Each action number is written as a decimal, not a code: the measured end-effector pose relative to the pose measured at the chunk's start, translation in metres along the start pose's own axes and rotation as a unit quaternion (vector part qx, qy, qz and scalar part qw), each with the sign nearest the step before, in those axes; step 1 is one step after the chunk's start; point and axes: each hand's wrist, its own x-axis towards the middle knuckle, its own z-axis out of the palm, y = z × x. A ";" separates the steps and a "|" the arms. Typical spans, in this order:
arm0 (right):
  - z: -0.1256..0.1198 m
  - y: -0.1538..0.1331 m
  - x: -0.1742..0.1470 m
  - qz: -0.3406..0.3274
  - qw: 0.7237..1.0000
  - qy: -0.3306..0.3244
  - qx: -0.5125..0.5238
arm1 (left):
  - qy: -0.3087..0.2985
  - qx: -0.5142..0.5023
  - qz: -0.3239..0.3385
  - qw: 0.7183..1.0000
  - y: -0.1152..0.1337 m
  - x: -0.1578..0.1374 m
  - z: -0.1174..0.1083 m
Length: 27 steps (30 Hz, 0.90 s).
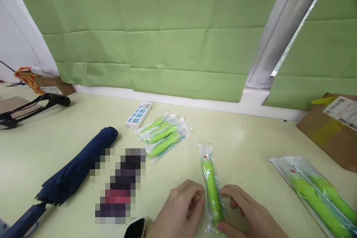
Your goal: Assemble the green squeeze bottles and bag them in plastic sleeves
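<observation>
A bright green tube-shaped item in a clear plastic bag (212, 189), with a small red mark at its far end, lies lengthwise between my hands on the table. My left hand (182, 208) has its fingers curled and its thumb and index finger at the bag's left edge. On the other side, my right hand (248, 212) has its index finger against the right edge and its thumb at the near end of the bag. Several similar bagged green items (164, 135) lie overlapping farther off. At the right are two more bagged green items (315, 193), side by side.
To the left lie a folded navy umbrella (80, 163), a pixelated dark object (122, 186) and a white box with blue squares (139, 114). Cardboard boxes stand at the right (331, 130) and far left (55, 85). Green sheeting (167, 37) covers the wall behind.
</observation>
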 end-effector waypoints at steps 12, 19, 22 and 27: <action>0.005 -0.014 -0.001 0.018 0.997 -0.011 0.073 | -0.029 -0.194 -0.219 0.956 0.006 0.042 0.006; 0.005 -0.018 -0.002 -0.012 0.996 -0.009 0.084 | -0.077 -0.076 -0.252 0.962 0.020 0.062 0.011; 0.006 -0.020 -0.003 -0.020 0.996 -0.005 0.085 | -0.074 -0.049 -0.228 0.970 0.018 0.063 0.014; 0.007 -0.021 -0.007 -0.031 0.993 -0.009 0.111 | -0.027 -0.057 -0.176 0.982 0.010 0.053 0.013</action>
